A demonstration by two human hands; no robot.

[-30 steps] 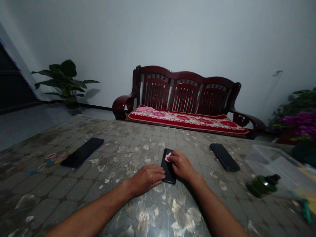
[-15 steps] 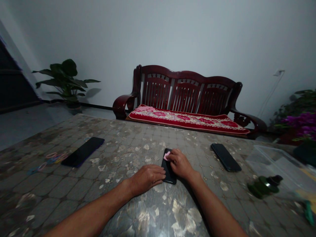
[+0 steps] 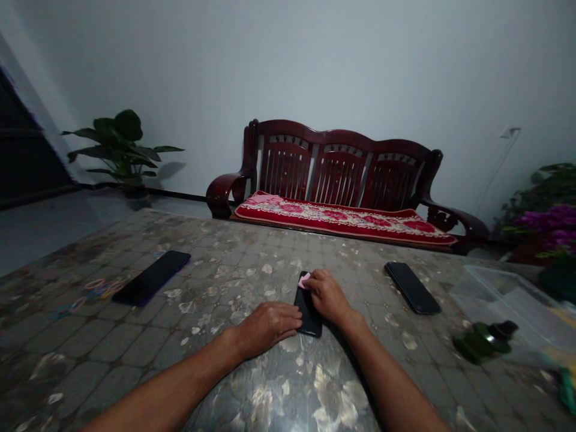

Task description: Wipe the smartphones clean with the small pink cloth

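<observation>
A black smartphone [image 3: 310, 320] lies flat on the patterned tablecloth, its long side pointing away from me. My left hand [image 3: 272, 321] rests at its left edge, fingers stretched out and fingertips touching the phone. A small pink cloth [image 3: 303, 281] is pinched in the fingers of my right hand [image 3: 327, 295] and pressed against the far end of the screen. That hand covers part of the phone's right side.
Another phone [image 3: 152, 278] lies left, beside several coloured rings [image 3: 96, 291]. A third phone [image 3: 413, 288] is on the right, near a green bottle [image 3: 483, 343] with a black top and a clear plastic box [image 3: 490, 279]. Beyond the table stands a wooden bench [image 3: 324, 141].
My right hand has slid slightly toward the far end of the phone with the pink cloth. My left hand has stayed in place.
</observation>
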